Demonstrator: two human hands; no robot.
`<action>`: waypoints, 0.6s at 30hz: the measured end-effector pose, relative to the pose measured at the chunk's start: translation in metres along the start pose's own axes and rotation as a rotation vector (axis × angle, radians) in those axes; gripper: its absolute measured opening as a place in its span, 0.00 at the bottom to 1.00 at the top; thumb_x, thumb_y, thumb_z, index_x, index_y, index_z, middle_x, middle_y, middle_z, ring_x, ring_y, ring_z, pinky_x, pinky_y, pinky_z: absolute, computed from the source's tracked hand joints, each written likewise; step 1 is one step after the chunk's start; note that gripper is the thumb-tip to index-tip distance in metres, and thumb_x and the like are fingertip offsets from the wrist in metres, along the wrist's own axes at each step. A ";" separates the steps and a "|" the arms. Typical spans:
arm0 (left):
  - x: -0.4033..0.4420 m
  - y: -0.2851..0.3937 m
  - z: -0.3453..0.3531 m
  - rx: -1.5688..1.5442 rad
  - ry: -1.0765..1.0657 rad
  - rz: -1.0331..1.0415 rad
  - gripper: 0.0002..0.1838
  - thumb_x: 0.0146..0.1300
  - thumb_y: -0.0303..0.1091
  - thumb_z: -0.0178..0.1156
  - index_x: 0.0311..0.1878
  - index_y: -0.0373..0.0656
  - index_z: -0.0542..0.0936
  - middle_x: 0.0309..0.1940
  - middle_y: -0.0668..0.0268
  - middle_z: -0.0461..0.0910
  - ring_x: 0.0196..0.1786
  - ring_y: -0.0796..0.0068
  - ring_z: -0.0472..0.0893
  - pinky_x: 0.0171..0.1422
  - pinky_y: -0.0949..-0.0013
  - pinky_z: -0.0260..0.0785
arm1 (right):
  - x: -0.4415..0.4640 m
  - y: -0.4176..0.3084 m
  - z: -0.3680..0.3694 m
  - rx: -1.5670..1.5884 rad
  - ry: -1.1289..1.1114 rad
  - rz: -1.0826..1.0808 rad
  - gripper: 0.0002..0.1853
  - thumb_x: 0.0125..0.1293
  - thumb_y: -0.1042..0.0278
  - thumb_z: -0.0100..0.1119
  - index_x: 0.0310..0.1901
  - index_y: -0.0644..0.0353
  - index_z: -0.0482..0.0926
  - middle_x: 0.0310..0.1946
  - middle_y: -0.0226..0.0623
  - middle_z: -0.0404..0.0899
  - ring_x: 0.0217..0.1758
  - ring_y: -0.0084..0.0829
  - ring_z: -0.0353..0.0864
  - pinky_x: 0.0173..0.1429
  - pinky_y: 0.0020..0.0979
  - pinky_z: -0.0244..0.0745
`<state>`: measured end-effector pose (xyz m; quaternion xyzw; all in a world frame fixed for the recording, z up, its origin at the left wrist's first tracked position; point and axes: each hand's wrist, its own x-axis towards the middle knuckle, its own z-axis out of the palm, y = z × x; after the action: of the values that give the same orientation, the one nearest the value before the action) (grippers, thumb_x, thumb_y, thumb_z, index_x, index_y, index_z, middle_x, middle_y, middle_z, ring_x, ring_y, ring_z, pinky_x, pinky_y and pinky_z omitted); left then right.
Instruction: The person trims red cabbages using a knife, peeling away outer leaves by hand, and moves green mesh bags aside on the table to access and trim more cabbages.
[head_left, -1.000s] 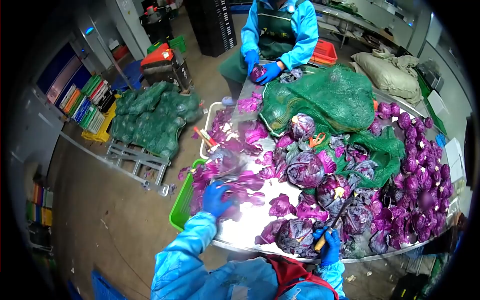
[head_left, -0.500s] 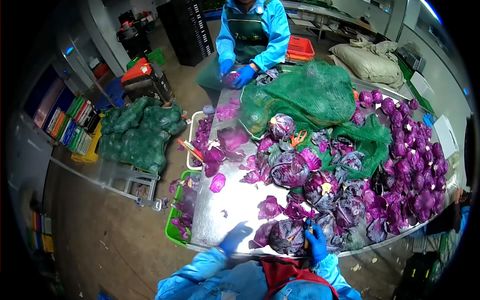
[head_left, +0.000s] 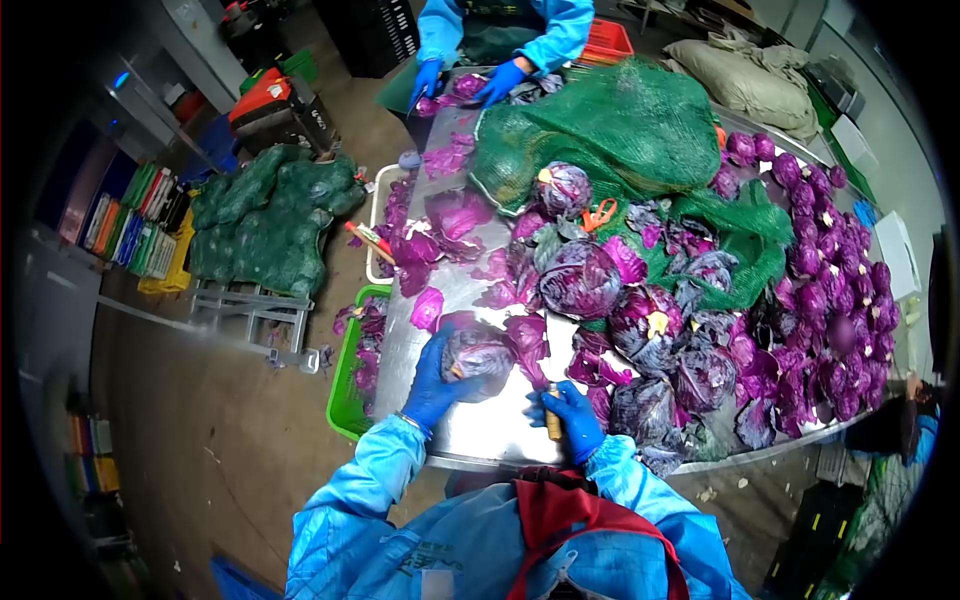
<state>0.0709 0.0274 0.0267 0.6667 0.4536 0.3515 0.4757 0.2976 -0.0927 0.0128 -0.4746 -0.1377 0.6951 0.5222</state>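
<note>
My left hand (head_left: pixel 432 380), in a blue glove, grips the left side of a red cabbage (head_left: pixel 478 362) near the table's front edge. The cabbage is slightly blurred, with its pale stem end towards me. In my right hand (head_left: pixel 578 422), also gloved, is a knife (head_left: pixel 553 415) held by its wooden handle; its blade is hard to make out. Loose purple leaves (head_left: pixel 527 345) lie between the cabbage and the knife. To the right are more whole cabbages, one (head_left: pixel 580 280) behind and another (head_left: pixel 645 325) with a cut stem.
A green mesh sack (head_left: pixel 610 130) covers the table's far middle. Trimmed cabbages (head_left: pixel 830 270) are heaped at right. A green basket (head_left: pixel 345 405) and a white bin (head_left: pixel 377 225) with leaves stand along the left edge. Opposite, a co-worker's gloved hands (head_left: pixel 500 82) handle cabbage.
My left hand, earlier free above the table, now grips a cabbage, which has moved left from beside my right hand. The knife has shifted left too. The view has tilted down.
</note>
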 end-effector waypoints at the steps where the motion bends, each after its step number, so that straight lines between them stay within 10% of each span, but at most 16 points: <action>1: -0.001 0.002 -0.001 0.096 0.068 0.100 0.47 0.39 0.33 0.77 0.65 0.42 0.62 0.60 0.58 0.65 0.62 0.63 0.67 0.68 0.64 0.59 | 0.000 -0.005 -0.005 -0.099 0.018 0.011 0.13 0.65 0.67 0.56 0.48 0.61 0.69 0.40 0.44 0.79 0.35 0.35 0.82 0.35 0.30 0.79; 9: -0.016 -0.002 0.011 -0.025 0.177 0.121 0.57 0.34 0.29 0.77 0.70 0.46 0.53 0.62 0.58 0.61 0.64 0.61 0.64 0.69 0.61 0.59 | 0.007 -0.018 -0.011 -0.314 0.107 -0.049 0.12 0.65 0.59 0.57 0.42 0.57 0.71 0.24 0.28 0.72 0.22 0.18 0.70 0.24 0.19 0.66; 13: -0.034 -0.038 0.032 -0.603 0.238 -0.106 0.58 0.41 0.24 0.72 0.73 0.47 0.46 0.67 0.57 0.56 0.66 0.62 0.62 0.69 0.60 0.59 | 0.027 -0.014 -0.006 -0.282 0.101 -0.021 0.11 0.65 0.64 0.57 0.43 0.59 0.71 0.28 0.34 0.75 0.27 0.24 0.76 0.30 0.26 0.72; 18: -0.025 -0.031 0.023 -0.301 0.245 -0.291 0.52 0.45 0.27 0.72 0.71 0.42 0.51 0.65 0.56 0.59 0.64 0.63 0.65 0.66 0.64 0.63 | 0.070 0.007 0.018 -0.097 -0.045 -0.049 0.13 0.66 0.62 0.57 0.47 0.58 0.73 0.41 0.33 0.77 0.40 0.26 0.79 0.44 0.29 0.76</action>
<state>0.0746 0.0009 -0.0105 0.4681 0.5416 0.4212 0.5569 0.2789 -0.0302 -0.0187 -0.4802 -0.1944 0.6850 0.5123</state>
